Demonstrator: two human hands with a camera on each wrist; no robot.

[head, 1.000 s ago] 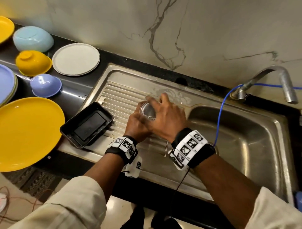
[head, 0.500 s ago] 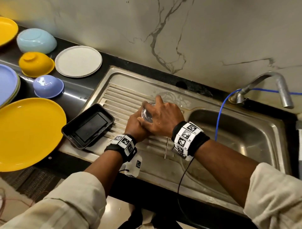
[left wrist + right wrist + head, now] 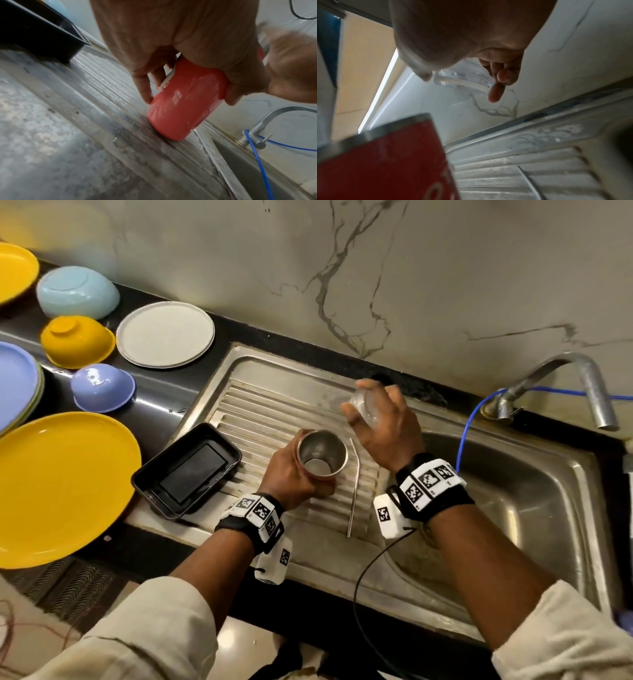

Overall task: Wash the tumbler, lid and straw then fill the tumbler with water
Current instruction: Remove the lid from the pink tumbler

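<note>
A red tumbler (image 3: 321, 457) with a steel inside stands on the ribbed drainboard (image 3: 260, 419), its mouth open to the top. My left hand (image 3: 294, 470) grips its side; the red wall (image 3: 181, 102) shows between fingers and thumb in the left wrist view. My right hand (image 3: 376, 419) is lifted to the right and behind, and pinches the clear lid (image 3: 363, 404), also seen as clear lid (image 3: 462, 79) under the fingers (image 3: 496, 93). A thin metal straw (image 3: 354, 487) lies on the drainboard just right of the tumbler (image 3: 385, 162).
A black tray (image 3: 186, 469) sits at the drainboard's left edge. Yellow plate (image 3: 58, 484), bowls and other plates fill the dark counter on the left. The sink basin (image 3: 513, 508) lies to the right under the tap (image 3: 589, 392), with a blue hose (image 3: 469, 419).
The right hand has lifted the lid off the tumbler and carried it up and to the right. The tumbler's mouth now stands uncovered; the left hand still holds it.
</note>
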